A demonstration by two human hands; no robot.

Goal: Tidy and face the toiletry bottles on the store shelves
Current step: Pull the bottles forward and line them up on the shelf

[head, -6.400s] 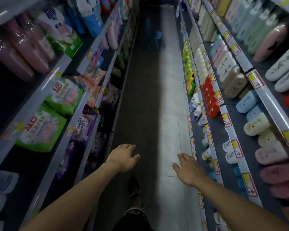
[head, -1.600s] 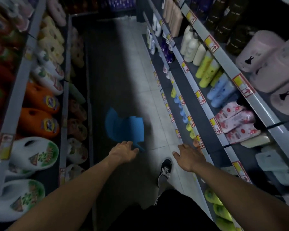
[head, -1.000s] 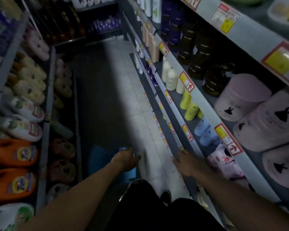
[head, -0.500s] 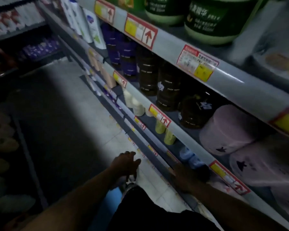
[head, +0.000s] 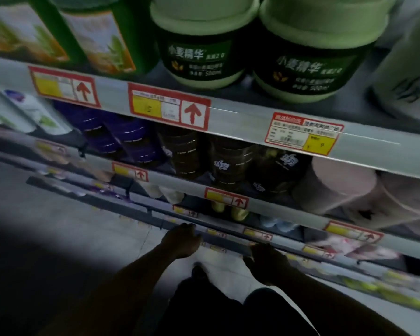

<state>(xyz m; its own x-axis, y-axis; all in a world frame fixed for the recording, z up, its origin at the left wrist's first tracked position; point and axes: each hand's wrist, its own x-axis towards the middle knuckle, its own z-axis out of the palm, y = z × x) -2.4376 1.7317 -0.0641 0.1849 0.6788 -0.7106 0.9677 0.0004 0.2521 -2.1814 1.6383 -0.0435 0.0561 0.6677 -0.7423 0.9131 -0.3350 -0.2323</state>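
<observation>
Shelves of toiletry bottles fill my view; dark bottles stand beneath the green tubs. Below these, my left hand and right hand hang empty, their finger posture unclear. Approach step, I judge; next, reaching up to a bottle.

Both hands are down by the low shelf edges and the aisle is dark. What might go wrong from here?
1. The low shelves are dim and blurred, so either hand, left or right, may bump the yellow bottles unseen.
2. The green tubs sit near the top shelf edge, overhead; rising carelessly could knock them.
</observation>
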